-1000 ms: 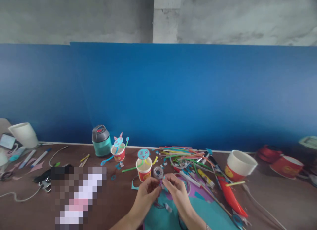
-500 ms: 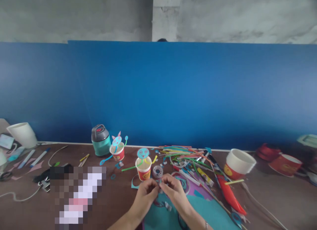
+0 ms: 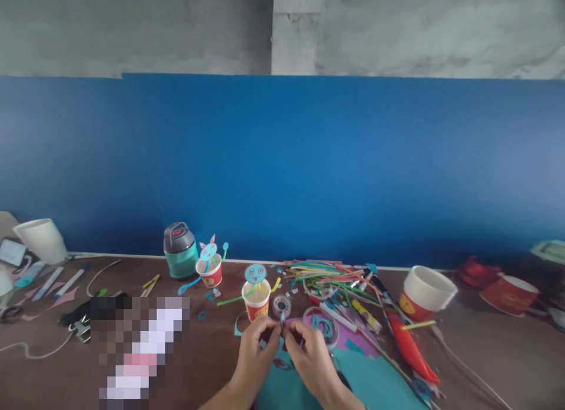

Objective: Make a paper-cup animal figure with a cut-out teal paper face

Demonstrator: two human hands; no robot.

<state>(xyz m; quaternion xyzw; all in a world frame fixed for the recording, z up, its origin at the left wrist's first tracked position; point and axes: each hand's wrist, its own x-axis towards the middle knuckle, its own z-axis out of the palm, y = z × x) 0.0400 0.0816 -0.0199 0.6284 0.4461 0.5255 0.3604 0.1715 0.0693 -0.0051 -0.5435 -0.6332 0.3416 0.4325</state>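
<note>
Small pale piece (image 3: 282,320): one, pinched between the fingertips of the left hand (image 3: 260,341) and right hand (image 3: 305,344), above the tabletop (image 3: 198,363). Tape roll (image 3: 281,306): one, lay just beyond the fingertips. Cup with a round blue face (image 3: 256,301): stood just beyond the left hand. Teal sheet (image 3: 375,377): lay beneath and right of the right hand. Colored strips (image 3: 326,272): heaped beyond the right hand.

A blue partition (image 3: 282,169) is spanning the space behind a dark brown table (image 3: 198,369). Above it, a grey wall (image 3: 176,30) is showing a mottled surface, and a paler vertical pillar (image 3: 295,42) is standing near the centre. Soft light is falling unevenly across the partition.
</note>
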